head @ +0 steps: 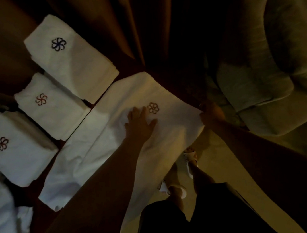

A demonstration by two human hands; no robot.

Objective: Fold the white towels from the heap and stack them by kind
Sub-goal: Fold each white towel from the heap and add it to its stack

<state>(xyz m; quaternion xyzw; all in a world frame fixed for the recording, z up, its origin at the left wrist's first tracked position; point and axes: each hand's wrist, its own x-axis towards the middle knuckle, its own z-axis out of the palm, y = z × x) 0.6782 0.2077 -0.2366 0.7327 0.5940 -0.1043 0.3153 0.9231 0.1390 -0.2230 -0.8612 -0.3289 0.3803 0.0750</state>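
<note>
Left hand (140, 122), fingers spread, pressed flat on the towel (99, 150) just beside its flower emblem (153, 108). Right hand (211, 115) pinches the towel's far edge. Three folded stacks (53, 106) lie beyond the towel, on dark cloth (120, 25).
</note>
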